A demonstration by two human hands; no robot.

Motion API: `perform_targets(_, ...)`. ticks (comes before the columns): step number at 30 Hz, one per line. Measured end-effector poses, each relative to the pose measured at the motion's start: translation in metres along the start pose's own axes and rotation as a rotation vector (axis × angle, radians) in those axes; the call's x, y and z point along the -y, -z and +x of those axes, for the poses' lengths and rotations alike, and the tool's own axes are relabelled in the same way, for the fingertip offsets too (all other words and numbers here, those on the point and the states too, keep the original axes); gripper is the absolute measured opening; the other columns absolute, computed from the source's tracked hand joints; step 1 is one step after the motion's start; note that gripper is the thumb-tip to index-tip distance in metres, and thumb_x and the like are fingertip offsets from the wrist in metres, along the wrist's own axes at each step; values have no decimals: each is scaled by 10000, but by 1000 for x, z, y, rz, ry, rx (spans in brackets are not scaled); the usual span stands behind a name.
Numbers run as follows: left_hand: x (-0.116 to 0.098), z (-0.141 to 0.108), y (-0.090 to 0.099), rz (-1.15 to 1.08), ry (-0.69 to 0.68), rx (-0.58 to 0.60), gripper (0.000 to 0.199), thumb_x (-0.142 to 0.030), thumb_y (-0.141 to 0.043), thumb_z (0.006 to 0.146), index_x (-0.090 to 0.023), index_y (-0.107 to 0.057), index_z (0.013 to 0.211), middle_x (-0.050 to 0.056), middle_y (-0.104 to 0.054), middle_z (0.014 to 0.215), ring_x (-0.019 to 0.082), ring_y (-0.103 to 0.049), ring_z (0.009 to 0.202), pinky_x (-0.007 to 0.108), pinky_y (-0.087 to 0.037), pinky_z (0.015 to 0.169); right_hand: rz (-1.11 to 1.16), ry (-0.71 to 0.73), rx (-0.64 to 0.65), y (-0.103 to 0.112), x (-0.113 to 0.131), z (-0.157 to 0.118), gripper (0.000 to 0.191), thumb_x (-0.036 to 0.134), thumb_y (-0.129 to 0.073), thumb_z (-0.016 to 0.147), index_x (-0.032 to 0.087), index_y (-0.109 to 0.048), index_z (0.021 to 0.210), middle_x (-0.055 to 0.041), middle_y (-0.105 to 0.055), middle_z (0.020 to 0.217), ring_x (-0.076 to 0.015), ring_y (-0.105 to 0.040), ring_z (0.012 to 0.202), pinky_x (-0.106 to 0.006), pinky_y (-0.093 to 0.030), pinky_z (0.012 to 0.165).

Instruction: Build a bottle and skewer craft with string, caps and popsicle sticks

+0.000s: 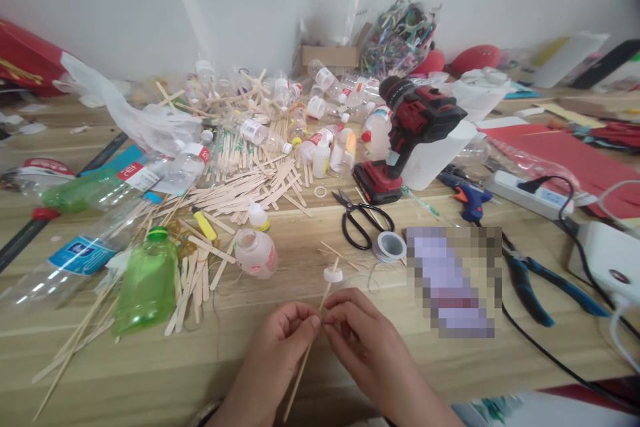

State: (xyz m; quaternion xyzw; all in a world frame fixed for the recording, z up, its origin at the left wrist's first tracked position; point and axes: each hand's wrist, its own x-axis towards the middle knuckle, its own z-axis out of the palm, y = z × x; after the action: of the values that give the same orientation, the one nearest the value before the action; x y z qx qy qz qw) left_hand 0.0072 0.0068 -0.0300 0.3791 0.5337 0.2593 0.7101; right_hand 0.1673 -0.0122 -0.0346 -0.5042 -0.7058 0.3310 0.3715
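Note:
A thin wooden stick [301,373] slants up and away from me at the near edge of the table. A white bottle cap [333,274] is threaded on it near its far end. My left hand [287,337] is closed, its thumb and forefinger pinching the stick below the cap. From the other side my right hand [363,333] also closes on the stick, fingertips touching or nearly touching the left ones; whether they hold anything finer, such as thread, I cannot tell. Just beyond lie a spool of grey thread [390,247] and black-handled scissors [357,219].
Left of my hands stand a small pink-white bottle [257,253] and a green bottle [147,280]. Loose craft sticks [250,187] and plastic bottles spread behind. A red cordless drill [417,127] stands upright at centre right. Pliers [530,287], a blue glue gun [467,197] and cables lie right.

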Motion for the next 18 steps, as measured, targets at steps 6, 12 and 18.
perform_targets(6,-4,-4,-1,312,-155,-34,225,-409,-524,841,-201,-598,799,12,-632,739,199,-568,733,280,-408,673,131,-100,9,6,12,10,165,118,-475,848,225,-473,724,-31,-575,839,-141,-556,694,-237,-442,555)
perform_targets(12,-6,-8,-2,504,-259,-33,150,-286,-478,856,-203,-595,809,28,-651,760,208,-582,746,291,-391,678,61,6,101,2,15,15,164,109,-456,911,215,-522,804,-51,-562,920,-155,-581,810,-261,-482,692)
perform_targets(18,-7,-3,-5,23,-6,58,267,-479,-571,811,-227,-492,770,-121,-323,477,87,-222,436,231,-168,437,66,-92,-35,5,9,12,139,214,-469,938,215,-594,876,-20,-584,816,-138,-548,662,-245,-452,595)
